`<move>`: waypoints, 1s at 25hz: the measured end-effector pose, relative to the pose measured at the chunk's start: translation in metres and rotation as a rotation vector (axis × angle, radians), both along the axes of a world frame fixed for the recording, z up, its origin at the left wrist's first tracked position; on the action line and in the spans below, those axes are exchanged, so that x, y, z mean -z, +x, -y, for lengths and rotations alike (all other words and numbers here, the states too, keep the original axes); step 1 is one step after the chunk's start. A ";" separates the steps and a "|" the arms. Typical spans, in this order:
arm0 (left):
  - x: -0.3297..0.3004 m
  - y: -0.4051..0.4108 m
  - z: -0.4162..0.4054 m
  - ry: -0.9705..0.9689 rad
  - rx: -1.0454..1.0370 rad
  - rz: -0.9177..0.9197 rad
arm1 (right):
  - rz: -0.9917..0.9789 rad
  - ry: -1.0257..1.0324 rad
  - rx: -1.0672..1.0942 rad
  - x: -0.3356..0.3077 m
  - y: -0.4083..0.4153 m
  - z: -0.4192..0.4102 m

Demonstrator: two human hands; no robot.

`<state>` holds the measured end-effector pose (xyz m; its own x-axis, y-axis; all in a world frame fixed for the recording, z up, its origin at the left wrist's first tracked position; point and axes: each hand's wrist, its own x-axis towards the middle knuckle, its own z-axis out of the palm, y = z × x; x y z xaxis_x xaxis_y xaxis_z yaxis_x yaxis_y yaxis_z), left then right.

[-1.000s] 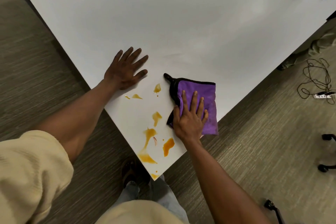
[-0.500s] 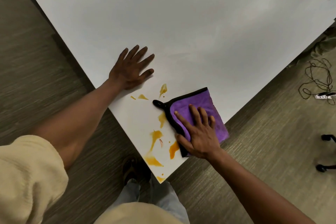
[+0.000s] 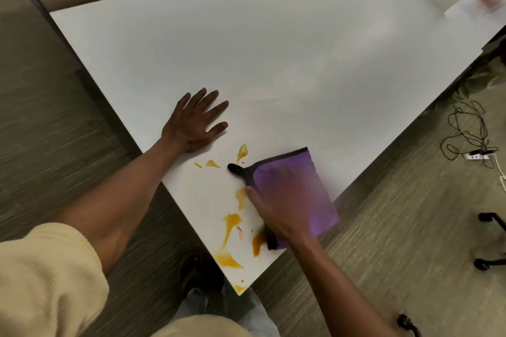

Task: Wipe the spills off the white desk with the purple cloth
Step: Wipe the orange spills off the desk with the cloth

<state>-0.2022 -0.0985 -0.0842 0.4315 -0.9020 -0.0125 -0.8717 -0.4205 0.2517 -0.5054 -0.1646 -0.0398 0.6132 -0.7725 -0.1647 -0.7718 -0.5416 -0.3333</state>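
Purple cloth (image 3: 295, 189) under flat right hand (image 3: 284, 208); left hand (image 3: 195, 120) splayed on desk (image 3: 273, 63).

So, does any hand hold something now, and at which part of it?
Neither hand grips anything. The right hand presses flat on the purple cloth, over its near-left part; the left hand lies open on the white desk.

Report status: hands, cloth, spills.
Left hand flat on white desk, empty. Right hand pressing purple cloth, blurred. Orange spills left of the cloth, unwiped. Nothing in the way.
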 end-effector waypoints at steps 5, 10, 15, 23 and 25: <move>0.000 0.001 0.000 -0.018 0.000 -0.014 | -0.096 -0.025 0.234 0.023 0.046 -0.029; 0.001 0.000 0.000 -0.022 0.009 -0.023 | 0.404 0.030 0.310 0.027 0.009 -0.020; 0.004 0.001 -0.002 -0.037 0.001 -0.018 | 0.422 0.145 0.247 0.031 -0.030 -0.014; 0.006 0.001 -0.002 -0.053 -0.006 -0.032 | 0.028 0.055 -0.275 0.024 -0.029 -0.019; 0.007 0.001 -0.001 -0.044 -0.008 -0.022 | 0.083 0.140 -0.393 0.018 -0.055 -0.012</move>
<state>-0.2008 -0.0972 -0.0911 0.4383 -0.8986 0.0177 -0.8626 -0.4150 0.2894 -0.5603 -0.1530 -0.0575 0.8723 -0.4511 -0.1885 -0.4829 -0.7344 -0.4769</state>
